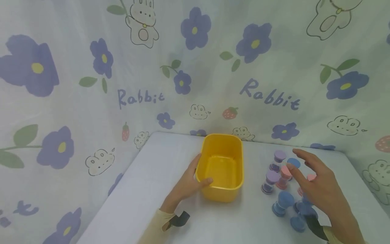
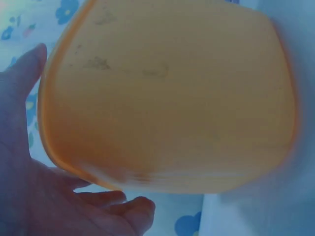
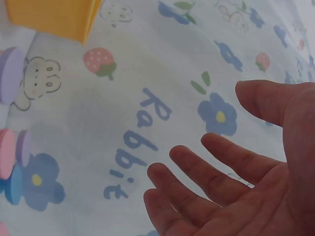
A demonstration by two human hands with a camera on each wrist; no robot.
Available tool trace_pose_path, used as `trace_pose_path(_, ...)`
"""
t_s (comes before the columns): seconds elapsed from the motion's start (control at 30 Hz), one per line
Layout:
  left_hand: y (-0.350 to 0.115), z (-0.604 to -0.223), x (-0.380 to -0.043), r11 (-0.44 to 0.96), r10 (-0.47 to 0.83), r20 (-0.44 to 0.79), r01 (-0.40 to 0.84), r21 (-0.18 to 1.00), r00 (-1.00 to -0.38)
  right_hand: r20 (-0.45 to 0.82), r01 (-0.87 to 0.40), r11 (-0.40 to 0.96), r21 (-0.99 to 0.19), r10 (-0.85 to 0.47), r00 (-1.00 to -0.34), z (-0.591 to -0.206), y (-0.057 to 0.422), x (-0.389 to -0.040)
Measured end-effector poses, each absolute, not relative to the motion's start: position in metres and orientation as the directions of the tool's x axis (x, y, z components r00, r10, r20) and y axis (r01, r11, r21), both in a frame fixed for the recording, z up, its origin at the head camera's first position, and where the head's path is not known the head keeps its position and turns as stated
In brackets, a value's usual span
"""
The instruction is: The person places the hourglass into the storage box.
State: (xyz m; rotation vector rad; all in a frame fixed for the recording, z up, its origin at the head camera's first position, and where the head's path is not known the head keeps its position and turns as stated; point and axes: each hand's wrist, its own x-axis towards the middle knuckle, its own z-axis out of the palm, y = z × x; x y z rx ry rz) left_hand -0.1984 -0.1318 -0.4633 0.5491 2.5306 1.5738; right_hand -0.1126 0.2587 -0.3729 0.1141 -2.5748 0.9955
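My left hand [image 1: 186, 184] grips a yellow plastic bin [image 1: 220, 195] at its left side, the thumb over the near rim and the fingers along the outer wall. In the left wrist view, the bin's side [image 2: 172, 108] fills most of the picture. Nothing is visible inside the bin. My right hand [image 1: 323, 183] hovers over a group of small sand timers, its fingers spread and holding nothing. Among them are a purple timer [image 1: 272, 178], a pink timer [image 1: 285, 173] and a blue timer [image 1: 284, 200]. The hand and wrist partly hide several others.
A white table [image 1: 134, 203] carries everything, the bin at centre and the timers to its right. Behind and beside it hangs a curtain [image 1: 213, 91] printed with flowers and rabbits. A blue timer [image 1: 298, 223] lies near the right wrist's dark strap [image 1: 315, 227].
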Motion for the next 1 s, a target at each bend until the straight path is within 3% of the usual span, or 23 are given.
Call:
trace_pose_path(0.23,-0.131,-0.473,-0.197,0.263,0.419,0.142,0.27,0.926,-0.897,0.432,-0.217,0.747,-0.628,0.104,-0.896,-0.386,0.28,-0.105)
trace_pose_path(0.5,-0.13,-0.472,-0.196,0.258,0.407,0.117,0.237,0.936,-0.906,0.519,-0.269,0.688,-0.674,0.182,-0.835,-0.401,0.297,-0.1)
trace_pose_path(0.77,-0.13,-0.471,-0.196,0.248,0.396,0.124,0.236,0.94,-0.91,0.444,-0.153,0.664,-0.732,0.294,-0.846,-0.418,0.314,-0.097)
trace_pose_path(1.0,-0.128,-0.47,-0.197,0.253,0.396,0.104,0.217,0.943,-0.912,0.274,0.04,0.632,-0.774,0.391,-0.879,-0.44,0.337,-0.097)
